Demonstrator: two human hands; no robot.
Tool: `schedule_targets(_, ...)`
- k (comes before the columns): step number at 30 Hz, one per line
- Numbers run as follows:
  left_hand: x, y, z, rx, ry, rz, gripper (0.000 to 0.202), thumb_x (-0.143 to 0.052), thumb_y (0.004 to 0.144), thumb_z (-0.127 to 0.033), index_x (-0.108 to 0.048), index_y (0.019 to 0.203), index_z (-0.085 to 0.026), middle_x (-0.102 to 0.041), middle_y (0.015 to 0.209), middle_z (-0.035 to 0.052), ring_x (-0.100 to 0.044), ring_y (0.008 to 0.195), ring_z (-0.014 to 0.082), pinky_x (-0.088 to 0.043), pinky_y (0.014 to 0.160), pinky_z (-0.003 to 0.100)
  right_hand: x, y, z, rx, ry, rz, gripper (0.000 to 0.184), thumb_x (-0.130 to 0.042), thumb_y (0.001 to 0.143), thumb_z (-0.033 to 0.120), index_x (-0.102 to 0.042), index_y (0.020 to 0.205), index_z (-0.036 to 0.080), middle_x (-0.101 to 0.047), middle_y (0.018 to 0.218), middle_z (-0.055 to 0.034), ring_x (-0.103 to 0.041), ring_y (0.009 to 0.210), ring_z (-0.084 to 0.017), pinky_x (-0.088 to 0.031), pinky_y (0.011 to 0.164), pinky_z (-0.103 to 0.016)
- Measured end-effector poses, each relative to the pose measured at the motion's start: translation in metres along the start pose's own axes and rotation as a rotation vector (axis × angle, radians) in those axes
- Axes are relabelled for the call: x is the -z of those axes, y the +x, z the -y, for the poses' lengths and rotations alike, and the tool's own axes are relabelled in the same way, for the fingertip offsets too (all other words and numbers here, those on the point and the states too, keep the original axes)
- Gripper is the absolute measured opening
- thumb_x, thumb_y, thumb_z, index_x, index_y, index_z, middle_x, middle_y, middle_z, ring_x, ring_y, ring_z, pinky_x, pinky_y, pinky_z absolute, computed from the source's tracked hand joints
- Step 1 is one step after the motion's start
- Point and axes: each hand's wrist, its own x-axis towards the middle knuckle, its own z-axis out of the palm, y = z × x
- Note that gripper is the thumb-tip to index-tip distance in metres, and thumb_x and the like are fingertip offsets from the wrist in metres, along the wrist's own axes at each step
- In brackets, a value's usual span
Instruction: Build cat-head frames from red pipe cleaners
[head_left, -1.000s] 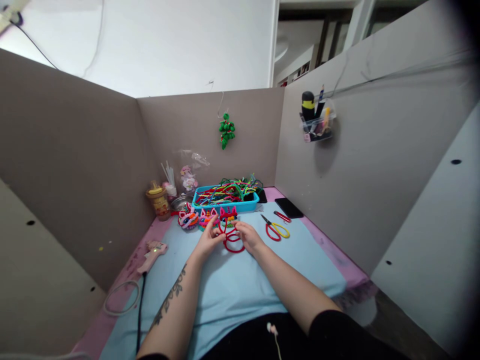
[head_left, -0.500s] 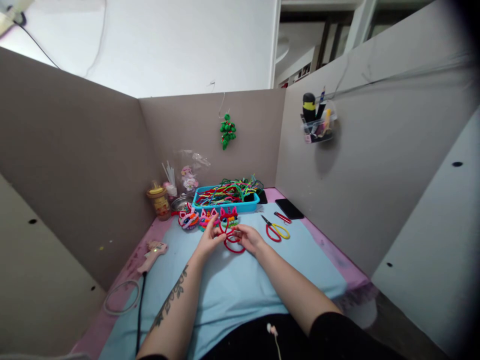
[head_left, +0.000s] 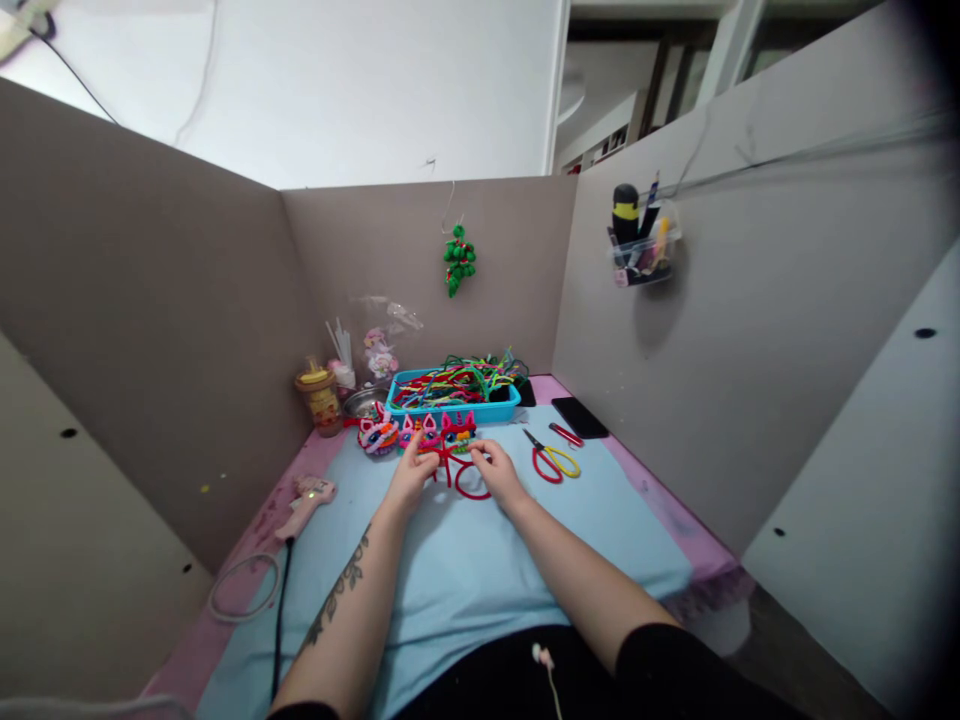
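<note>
A red pipe cleaner (head_left: 466, 485), bent into loops, lies on the light blue mat (head_left: 480, 560) between my hands. My left hand (head_left: 411, 478) pinches its left end with fingers closed. My right hand (head_left: 498, 472) grips its right side, fingers curled. Just beyond my fingers stand three small colourful pipe-cleaner cat faces (head_left: 417, 432) in a row. Behind them is a blue tray (head_left: 453, 398) full of mixed-colour pipe cleaners.
Red-and-yellow scissors (head_left: 552, 460) and a black phone (head_left: 578, 416) lie to the right. A pink glue gun (head_left: 303, 502) with its cable lies at the left. A brown jar (head_left: 321, 398) and a plastic bag sit at the back left. Grey partition walls enclose the desk.
Both hands have shifted slightly forward towards the cat faces, and the red pipe cleaner loop has been pulled wider and lower on the mat.
</note>
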Motion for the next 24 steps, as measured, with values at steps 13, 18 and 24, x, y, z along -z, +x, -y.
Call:
schedule_targets(13,-0.006,-0.006,-0.003,-0.068,0.120,0.093,0.096,-0.077,0.062,-0.031,-0.029,0.144,-0.017,-0.059,0.063,-0.0038,-0.050,0.056,0.0089,-0.034,0.058,0.022,0.008,0.000,0.001,0.262,-0.307,-0.041,0.021,-0.059,0.075,0.021,-0.068,0.094,0.024,-0.056,0.108,-0.0072,-0.049,0.108,-0.023,-0.037,0.098,-0.042)
schedule_targets(18,-0.008,-0.007,-0.005,-0.084,0.132,0.174,0.091,-0.076,0.065,-0.032,-0.031,0.142,-0.018,-0.057,0.061,-0.0054,-0.045,0.052,0.0077,-0.031,0.055,0.021,0.002,-0.005,0.001,0.343,-0.381,0.076,0.016,-0.064,0.075,0.020,-0.072,0.087,0.026,-0.058,0.106,-0.0069,-0.048,0.108,-0.024,-0.035,0.100,-0.044)
schedule_targets(24,-0.011,-0.010,-0.007,-0.075,0.124,0.215,0.088,-0.076,0.065,-0.030,-0.033,0.141,-0.018,-0.058,0.063,-0.0047,-0.047,0.054,0.0082,-0.032,0.056,0.021,0.002,-0.004,-0.001,0.371,-0.424,0.104,0.013,-0.062,0.077,0.018,-0.072,0.081,0.026,-0.058,0.105,-0.0068,-0.048,0.106,-0.024,-0.037,0.097,-0.046)
